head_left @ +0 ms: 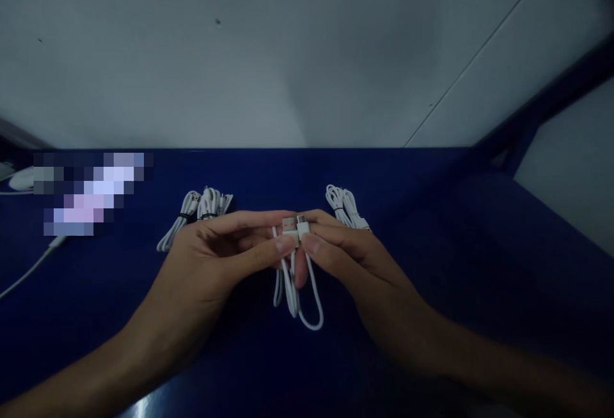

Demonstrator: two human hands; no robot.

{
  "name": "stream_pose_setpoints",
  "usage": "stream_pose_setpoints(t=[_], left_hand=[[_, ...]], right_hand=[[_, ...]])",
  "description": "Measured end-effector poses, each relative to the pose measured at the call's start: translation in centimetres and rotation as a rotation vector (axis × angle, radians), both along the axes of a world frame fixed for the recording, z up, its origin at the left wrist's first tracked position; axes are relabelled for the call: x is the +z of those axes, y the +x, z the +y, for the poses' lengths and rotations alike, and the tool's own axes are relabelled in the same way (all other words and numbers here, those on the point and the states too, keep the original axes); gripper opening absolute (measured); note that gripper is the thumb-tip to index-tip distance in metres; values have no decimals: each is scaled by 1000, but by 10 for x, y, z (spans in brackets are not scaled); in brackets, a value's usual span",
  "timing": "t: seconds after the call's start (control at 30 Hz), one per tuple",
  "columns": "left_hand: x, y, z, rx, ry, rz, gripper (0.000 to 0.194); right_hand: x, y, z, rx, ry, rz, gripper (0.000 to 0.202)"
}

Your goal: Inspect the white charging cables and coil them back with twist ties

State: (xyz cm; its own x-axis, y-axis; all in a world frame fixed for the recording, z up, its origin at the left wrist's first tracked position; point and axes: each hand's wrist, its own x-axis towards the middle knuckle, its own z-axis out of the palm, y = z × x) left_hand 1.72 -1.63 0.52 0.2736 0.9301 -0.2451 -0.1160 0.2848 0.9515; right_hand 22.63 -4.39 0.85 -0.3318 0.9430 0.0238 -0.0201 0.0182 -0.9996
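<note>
A white USB cable (pixel 314 303) is held between both hands above the blue table, its loops hanging down below the fingers. My left hand (pixel 215 252) pinches the flat USB plug between thumb and fingers. With thumb and fingers closed, my right hand (pixel 355 252) grips the smaller plug at the cable's other end. The two plugs stand side by side, metal tips pointing away from me. Behind my left hand lie bundled white cables (pixel 178 221), one with a dark tie around it. Another tied white cable bundle (pixel 343 204) lies behind my right hand, partly hidden by it.
The blue table (pixel 259 367) meets a pale wall (pixel 240 85) at the back. At the left lies a blurred-out bright object (pixel 100 191) with a white cord (pixel 29 271) running from it. Beside it is a white item (pixel 23 179). A dark blue frame (pixel 522 130) rises at the right.
</note>
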Motion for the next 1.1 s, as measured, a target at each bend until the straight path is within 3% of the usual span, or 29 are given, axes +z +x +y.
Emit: stream_pose_setpoints(t=[1.1], left_hand=[[-5,-2,1,3,-14,-13,23]], right_hand=[[-4,0,2,-8,50,-17,41]])
